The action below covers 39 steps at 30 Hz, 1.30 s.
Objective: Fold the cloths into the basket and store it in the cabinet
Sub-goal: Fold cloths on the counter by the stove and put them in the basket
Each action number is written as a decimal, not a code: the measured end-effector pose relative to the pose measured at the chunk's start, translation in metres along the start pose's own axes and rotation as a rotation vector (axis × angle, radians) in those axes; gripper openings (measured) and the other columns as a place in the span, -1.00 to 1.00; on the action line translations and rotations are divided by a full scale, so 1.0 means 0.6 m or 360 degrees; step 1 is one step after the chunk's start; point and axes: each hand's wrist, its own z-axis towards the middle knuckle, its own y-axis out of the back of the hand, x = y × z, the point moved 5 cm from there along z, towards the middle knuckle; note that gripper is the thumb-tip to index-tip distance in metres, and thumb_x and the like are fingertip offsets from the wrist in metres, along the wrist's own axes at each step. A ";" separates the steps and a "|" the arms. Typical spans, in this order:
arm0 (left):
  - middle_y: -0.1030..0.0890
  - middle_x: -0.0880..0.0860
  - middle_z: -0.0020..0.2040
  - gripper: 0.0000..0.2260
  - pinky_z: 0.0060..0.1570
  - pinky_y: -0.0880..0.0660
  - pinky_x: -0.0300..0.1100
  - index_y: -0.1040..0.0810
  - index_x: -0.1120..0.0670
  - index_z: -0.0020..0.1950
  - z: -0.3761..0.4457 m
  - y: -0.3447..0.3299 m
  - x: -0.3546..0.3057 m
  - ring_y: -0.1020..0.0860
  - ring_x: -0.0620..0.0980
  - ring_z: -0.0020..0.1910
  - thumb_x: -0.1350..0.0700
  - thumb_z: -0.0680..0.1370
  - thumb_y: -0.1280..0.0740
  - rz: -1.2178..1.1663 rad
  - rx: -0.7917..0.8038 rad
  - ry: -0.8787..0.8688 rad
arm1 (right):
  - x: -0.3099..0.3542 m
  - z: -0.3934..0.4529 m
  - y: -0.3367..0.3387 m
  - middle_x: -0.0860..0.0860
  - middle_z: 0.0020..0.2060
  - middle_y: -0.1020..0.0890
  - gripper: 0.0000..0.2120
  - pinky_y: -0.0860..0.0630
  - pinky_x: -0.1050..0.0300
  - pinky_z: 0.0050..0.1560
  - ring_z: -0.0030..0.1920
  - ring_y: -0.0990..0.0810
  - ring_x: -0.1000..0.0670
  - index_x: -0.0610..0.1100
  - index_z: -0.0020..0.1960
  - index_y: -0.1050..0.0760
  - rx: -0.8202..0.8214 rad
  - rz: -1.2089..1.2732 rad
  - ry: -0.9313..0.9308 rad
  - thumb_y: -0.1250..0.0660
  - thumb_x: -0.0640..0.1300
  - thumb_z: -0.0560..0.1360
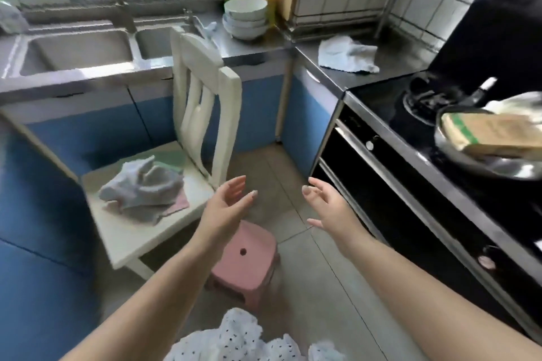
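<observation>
Head view of a kitchen corner, read from left to right. Steel double sink set in a steel counter above blue cabinet fronts. White slatted chair standing before these cabinets; on its flat seat lies a crumpled heap of cloths, soft grey-white fabric on top, with pink and green pieces showing beneath its edges. Left hand raised in the air just right of the chair seat, fingers straight and relaxed, holding nothing. Pink plastic stool, square-topped with a round hole, on the tiled floor below and between the forearms. Stacked white bowls on the counter behind the chair. Right hand level with the left, palm facing it, fingers loosely spread, also empty. Another rumpled white cloth on the steel counter in the corner, well apart from both hands. Glossy black stove at right, carrying a metal pan with a tan block in it. No basket is visible.
</observation>
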 end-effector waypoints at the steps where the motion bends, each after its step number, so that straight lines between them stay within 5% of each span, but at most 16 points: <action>1: -0.47 -0.08 0.31 -0.62 0.36 -0.35 -0.02 -0.43 -0.11 0.30 0.009 -0.035 -0.001 -0.42 -0.13 0.31 0.02 0.50 -0.38 0.0024 0.0073 0.0013 | -0.010 -0.004 0.035 -0.03 0.36 -0.39 -0.52 -0.50 0.00 0.18 0.22 -0.42 0.10 -0.03 0.42 -0.29 -0.0072 0.0032 -0.0019 -0.25 0.04 0.54; 12: -0.52 -0.14 0.26 -0.65 0.35 -0.37 -0.03 -0.46 -0.14 0.27 0.143 -0.263 -0.023 -0.46 -0.19 0.27 -0.01 0.50 -0.39 0.0072 0.0438 0.0060 | -0.037 0.064 0.251 0.02 0.36 -0.40 -0.53 -0.47 0.01 0.24 0.23 -0.42 0.13 0.00 0.43 -0.28 -0.0387 0.0143 -0.0080 -0.24 0.04 0.55; 26: -0.50 -0.14 0.27 -0.63 0.27 -0.40 -0.14 -0.43 -0.09 0.33 0.477 -0.446 -0.150 -0.47 -0.18 0.24 -0.01 0.53 -0.33 0.0067 0.0378 -0.0007 | 0.081 0.385 0.437 0.01 0.32 -0.43 -0.55 -0.42 0.13 0.24 0.21 -0.44 0.13 -0.03 0.42 -0.28 -0.0401 0.0284 0.0041 -0.24 -0.02 0.55; 39: -0.57 -0.15 0.18 -0.69 0.21 -0.43 -0.19 -0.48 -0.05 0.27 0.702 -0.540 -0.218 -0.51 -0.28 0.14 0.06 0.53 -0.35 0.0047 0.0254 -0.0012 | 0.156 0.651 0.552 -0.03 0.34 -0.43 -0.57 -0.35 -0.05 0.37 0.33 -0.41 0.06 -0.02 0.38 -0.33 -0.0331 0.0182 0.0159 -0.27 -0.02 0.54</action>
